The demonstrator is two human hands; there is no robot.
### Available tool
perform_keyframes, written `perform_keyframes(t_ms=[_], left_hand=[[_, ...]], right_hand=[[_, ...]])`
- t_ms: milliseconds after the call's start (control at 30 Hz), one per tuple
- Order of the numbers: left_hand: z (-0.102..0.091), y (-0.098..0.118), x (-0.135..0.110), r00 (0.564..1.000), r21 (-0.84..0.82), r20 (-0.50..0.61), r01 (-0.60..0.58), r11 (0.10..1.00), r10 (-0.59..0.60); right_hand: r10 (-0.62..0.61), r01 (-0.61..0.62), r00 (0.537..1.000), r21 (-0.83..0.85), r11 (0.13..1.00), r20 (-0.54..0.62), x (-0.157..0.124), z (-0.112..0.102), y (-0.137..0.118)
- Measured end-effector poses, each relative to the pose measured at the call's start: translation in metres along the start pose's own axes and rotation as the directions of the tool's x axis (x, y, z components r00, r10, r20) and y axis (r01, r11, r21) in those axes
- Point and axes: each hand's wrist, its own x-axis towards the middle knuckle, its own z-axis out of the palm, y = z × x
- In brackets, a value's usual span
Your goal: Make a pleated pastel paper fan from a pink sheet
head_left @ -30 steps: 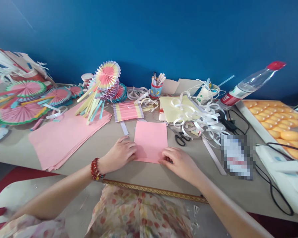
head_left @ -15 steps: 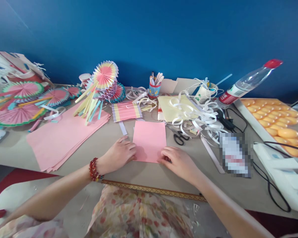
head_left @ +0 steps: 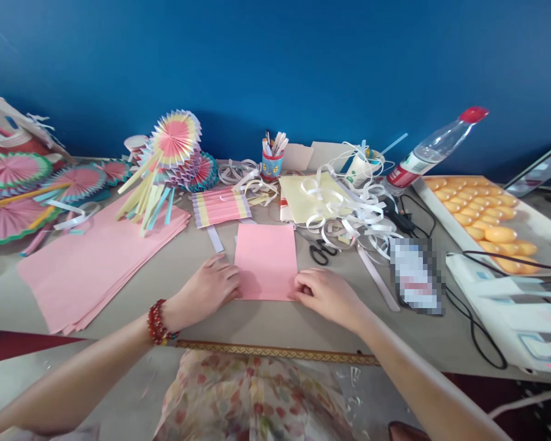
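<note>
A pink sheet of paper (head_left: pixel 265 260) lies flat on the table in front of me. At its lower left corner, my left hand (head_left: pixel 210 286) grips the edge with bent fingers, the thumb low and partly hidden. The opposite lower corner is pinched by my right hand (head_left: pixel 325 295), its fingers curled in. Just beyond the sheet sits a pleated pink, yellow and lilac paper strip (head_left: pixel 221 207). Black-handled scissors (head_left: pixel 320 252) rest to the right of the sheet, their blades partly covered.
To the left are a stack of large pink sheets (head_left: pixel 96 263) and folded paper rosettes (head_left: pixel 177 138). Curled white strips (head_left: pixel 362 211), a pen cup (head_left: pixel 272 165) and a tilted plastic bottle (head_left: pixel 429 153) stand behind. A tray of orange balloon-like shapes (head_left: pixel 425 205) and a power strip (head_left: pixel 491 312) are rightward.
My view has turned slightly to the right, so the table's things appear farther left. Both hands stay at the pink sheet's lower corners, and the sheet remains flat.
</note>
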Motion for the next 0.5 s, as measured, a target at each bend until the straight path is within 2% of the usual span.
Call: perform_keyframes(t_ms=[167,500], left_hand=[[0.0005,-0.0002,0.0003,1.0,0.002,-0.014,-0.007,1.0,0.007],[0.0048,-0.0029,-0.0004,0.999,0.025,-0.046,-0.027,0.999,0.028]], right_hand=[[-0.017,0.015,0.998,0.047,0.999,0.054,0.0011,-0.0055,0.0036],[-0.053,0.052,0.998,0.026,0.998,0.04,-0.0008,-0.0043,0.0036]])
